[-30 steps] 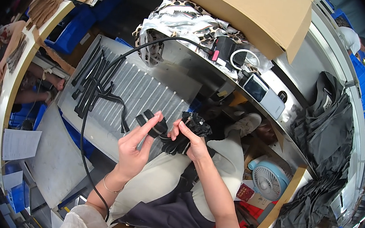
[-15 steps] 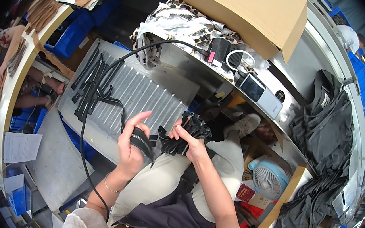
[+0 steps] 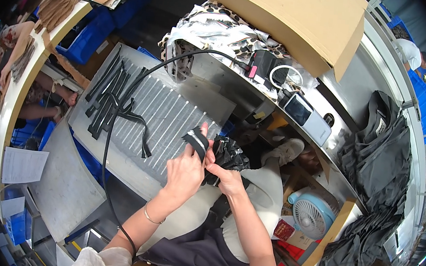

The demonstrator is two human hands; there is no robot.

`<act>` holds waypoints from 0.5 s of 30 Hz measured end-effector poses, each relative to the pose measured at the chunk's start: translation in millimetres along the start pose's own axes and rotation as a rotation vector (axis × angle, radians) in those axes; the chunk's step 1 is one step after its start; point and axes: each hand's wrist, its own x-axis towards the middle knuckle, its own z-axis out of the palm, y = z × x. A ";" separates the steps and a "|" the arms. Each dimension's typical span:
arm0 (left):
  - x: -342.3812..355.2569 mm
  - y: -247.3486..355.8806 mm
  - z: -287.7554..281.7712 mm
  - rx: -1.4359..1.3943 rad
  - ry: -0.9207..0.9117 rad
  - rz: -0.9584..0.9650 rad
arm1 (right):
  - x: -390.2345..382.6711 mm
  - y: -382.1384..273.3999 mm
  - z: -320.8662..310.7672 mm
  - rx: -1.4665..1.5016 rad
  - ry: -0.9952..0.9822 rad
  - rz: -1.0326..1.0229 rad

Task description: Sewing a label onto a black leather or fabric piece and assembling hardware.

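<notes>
My left hand (image 3: 186,170) is closed on a black zipper strip (image 3: 196,140), which is looped over its fingers and shows a pale line of teeth. Close against it, my right hand (image 3: 226,180) grips a bunched bundle of black strips (image 3: 231,154) above my lap. The fingertips of both hands meet, and what lies between them is partly hidden. On the metal board (image 3: 82,119) in front of me lie several black zipper strips (image 3: 105,114), one curling out to the right. Beside them, thin white strips (image 3: 165,115) run in parallel rows.
A black cable (image 3: 105,173) arcs over the board to a black device (image 3: 266,68). A phone-like gadget (image 3: 298,108) rests on the bench edge beneath a cardboard box (image 3: 287,21). Right of my legs stands a blue fan (image 3: 313,213). Dark fabric (image 3: 376,160) hangs at right; another person's arm (image 3: 51,92) shows at left.
My left hand has moved right and up, bringing the looped strip against my right hand. The curled strip's end now lies on the board. The view has shifted slightly.
</notes>
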 end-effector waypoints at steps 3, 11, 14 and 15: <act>-7.4 -7.5 11.5 0.103 -0.087 0.014 | -2.7 -0.7 -0.9 -0.216 0.132 0.016; -14.0 -3.9 17.5 0.359 -0.069 0.070 | 1.3 -5.3 20.4 -0.182 0.299 -0.084; -17.1 -4.4 16.4 0.142 -0.172 0.103 | 0.4 10.3 -5.4 -0.147 0.319 -0.119; -20.4 -10.3 16.4 0.151 -0.168 0.090 | 1.6 15.1 -13.5 -0.170 0.309 -0.151</act>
